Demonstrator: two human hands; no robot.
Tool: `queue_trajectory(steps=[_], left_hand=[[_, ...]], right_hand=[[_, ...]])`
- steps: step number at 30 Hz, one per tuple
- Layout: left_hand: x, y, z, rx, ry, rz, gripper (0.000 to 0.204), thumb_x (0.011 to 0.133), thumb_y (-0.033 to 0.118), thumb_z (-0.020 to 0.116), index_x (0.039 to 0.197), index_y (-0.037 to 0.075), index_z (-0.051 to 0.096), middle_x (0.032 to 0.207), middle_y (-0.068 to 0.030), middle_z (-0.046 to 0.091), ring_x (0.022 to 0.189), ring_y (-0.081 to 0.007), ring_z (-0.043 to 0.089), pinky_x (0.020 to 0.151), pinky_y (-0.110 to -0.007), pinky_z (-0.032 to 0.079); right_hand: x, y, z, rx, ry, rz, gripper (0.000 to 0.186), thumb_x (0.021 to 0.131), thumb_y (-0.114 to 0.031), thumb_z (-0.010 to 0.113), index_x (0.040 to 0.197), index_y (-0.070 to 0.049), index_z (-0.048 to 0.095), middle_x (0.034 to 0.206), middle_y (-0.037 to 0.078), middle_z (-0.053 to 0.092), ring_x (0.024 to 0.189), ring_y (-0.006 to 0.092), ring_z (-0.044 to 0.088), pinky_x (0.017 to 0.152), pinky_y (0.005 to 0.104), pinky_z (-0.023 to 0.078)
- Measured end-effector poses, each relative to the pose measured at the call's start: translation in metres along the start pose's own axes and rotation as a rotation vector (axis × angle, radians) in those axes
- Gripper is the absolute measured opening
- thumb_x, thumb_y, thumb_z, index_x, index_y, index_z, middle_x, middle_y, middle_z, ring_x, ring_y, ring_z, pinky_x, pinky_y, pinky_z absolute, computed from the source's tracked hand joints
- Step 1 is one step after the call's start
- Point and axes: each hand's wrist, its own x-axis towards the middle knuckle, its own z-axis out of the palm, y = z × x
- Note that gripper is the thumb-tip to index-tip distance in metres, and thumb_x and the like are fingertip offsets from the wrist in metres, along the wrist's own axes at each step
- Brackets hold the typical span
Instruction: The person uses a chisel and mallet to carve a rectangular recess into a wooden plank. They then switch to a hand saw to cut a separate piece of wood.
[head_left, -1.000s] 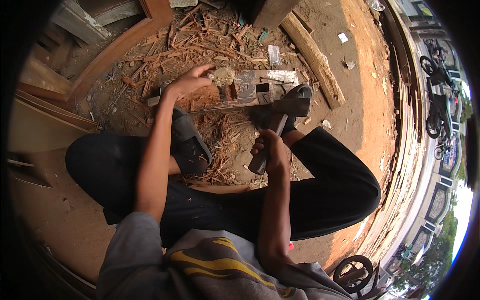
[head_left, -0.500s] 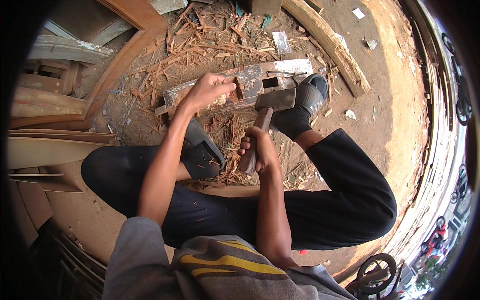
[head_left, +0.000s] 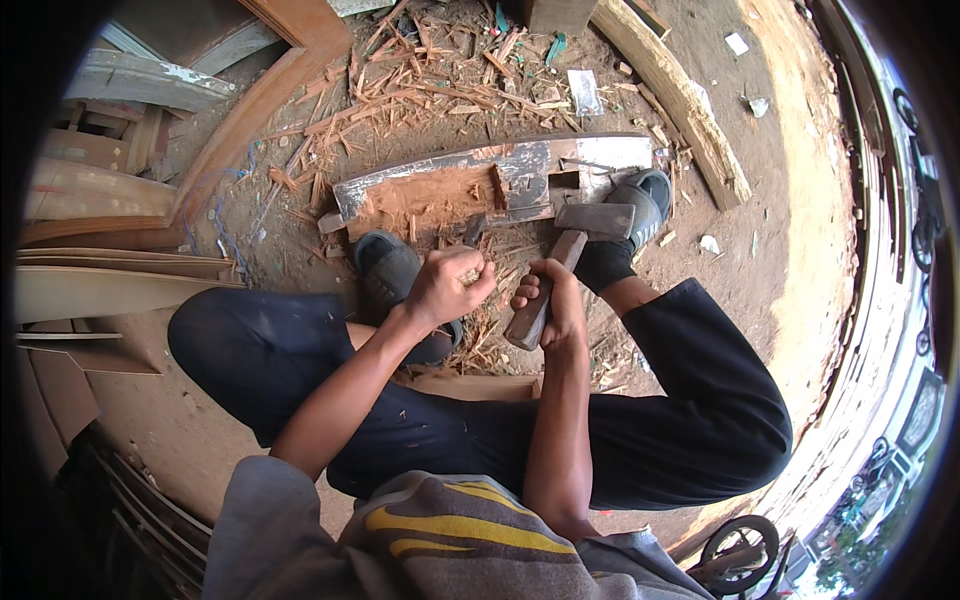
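My left hand [head_left: 447,288] is closed around a chisel [head_left: 474,229]. Its dark blade points away from me toward the near edge of a worn wooden board [head_left: 420,196], and most of its handle is hidden in my fist. My right hand [head_left: 562,305] grips the wooden handle of a sledgehammer [head_left: 596,221], whose blocky metal head is raised near my right foot. Flaking white and dark paint covers part of the board. A long hollow is cut into its left half, and a dark rectangular hole is near its right end.
Wood splinters [head_left: 420,90] litter the ground beyond the board. A long timber [head_left: 680,110] lies at the far right. On the left stand a brown wooden frame [head_left: 235,130] and stacked panels [head_left: 120,295]. My sandalled feet rest at both ends of the board.
My left hand has drawn back toward me from above the board, bringing the chisel with it, so the hollow is now uncovered. My right hand still holds the sledgehammer, shifted slightly right in view.
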Motion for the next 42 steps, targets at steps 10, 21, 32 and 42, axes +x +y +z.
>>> queue_trajectory(steps=[10, 21, 32, 42], left_hand=[[-0.017, 0.002, 0.004, 0.039, -0.054, 0.117, 0.012, 0.065, 0.001, 0.065, 0.062, 0.002, 0.053, 0.059, -0.0122, 0.056, 0.059, -0.0289, 0.059, 0.056, -0.037, 0.048], [-0.03, -0.006, 0.01, 0.036, 0.011, 0.23, 0.014, 0.064, -0.004, 0.064, 0.06, 0.001, 0.052, 0.058, -0.0109, 0.055, 0.054, -0.0258, 0.056, 0.051, -0.035, 0.045], [-0.039, -0.006, 0.01, 0.079, 0.05, 0.179, 0.015, 0.07, 0.002, 0.064, 0.06, 0.002, 0.054, 0.059, -0.0121, 0.057, 0.058, -0.0255, 0.059, 0.054, -0.036, 0.047], [0.075, -0.062, -0.05, -0.24, 0.205, -0.106, 0.038, 0.089, 0.037, 0.048, 0.065, 0.011, 0.061, 0.044, 0.0048, 0.043, 0.036, -0.0043, 0.027, 0.035, -0.025, 0.019]], right_hand=[[-0.002, 0.01, 0.006, -0.08, -0.005, 0.009, 0.008, 0.084, -0.013, 0.048, 0.084, -0.007, 0.043, 0.061, 0.0, 0.042, 0.047, 0.0089, 0.042, 0.043, 0.0251, 0.041], [-0.021, 0.015, -0.001, -0.112, -0.025, -0.047, 0.01, 0.083, -0.013, 0.05, 0.085, -0.007, 0.042, 0.062, 0.0, 0.041, 0.047, 0.0084, 0.041, 0.043, 0.0251, 0.04], [-0.025, 0.017, -0.009, -0.148, -0.044, -0.072, 0.011, 0.083, -0.013, 0.048, 0.083, -0.008, 0.038, 0.064, 0.001, 0.041, 0.05, 0.0105, 0.042, 0.044, 0.0267, 0.04], [-0.028, 0.018, -0.009, -0.125, -0.034, -0.071, 0.01, 0.083, -0.012, 0.051, 0.084, -0.007, 0.042, 0.063, -0.001, 0.04, 0.049, 0.008, 0.041, 0.044, 0.0245, 0.04]])
